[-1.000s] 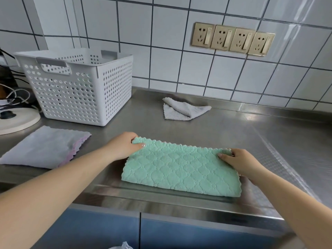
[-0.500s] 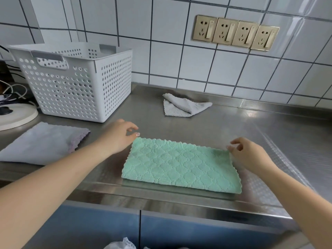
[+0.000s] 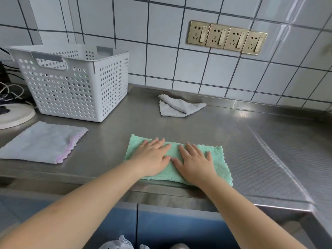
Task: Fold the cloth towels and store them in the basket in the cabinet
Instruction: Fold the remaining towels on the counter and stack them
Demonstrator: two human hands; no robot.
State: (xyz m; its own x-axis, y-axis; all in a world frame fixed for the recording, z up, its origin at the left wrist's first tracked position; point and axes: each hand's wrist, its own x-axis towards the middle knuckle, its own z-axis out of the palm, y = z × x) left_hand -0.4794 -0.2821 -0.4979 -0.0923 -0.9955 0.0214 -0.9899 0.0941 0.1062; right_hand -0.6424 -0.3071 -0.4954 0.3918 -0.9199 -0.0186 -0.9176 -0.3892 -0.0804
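A green quilted towel (image 3: pixel 218 161), folded in half, lies flat near the front edge of the steel counter (image 3: pixel 197 126). My left hand (image 3: pixel 152 157) and my right hand (image 3: pixel 195 163) rest palm-down side by side on its middle, fingers spread, holding nothing. A white perforated basket (image 3: pixel 71 81) stands on the counter at the back left. In front of it lies a folded pale grey towel with a pink scalloped edge (image 3: pixel 41 142). A grey towel (image 3: pixel 177 107) lies loosely crumpled near the back wall.
A round white appliance base (image 3: pixel 14 115) with cables sits at the far left. A row of brass wall sockets (image 3: pixel 226 37) hangs on the tiled wall. Blue cabinet doors (image 3: pixel 170 229) run below the counter, with white fabric (image 3: pixel 116 244) at the bottom edge.
Both hands left the towel's far corners, lifted, and came inward. They now lie flat together on the middle of the green towel.
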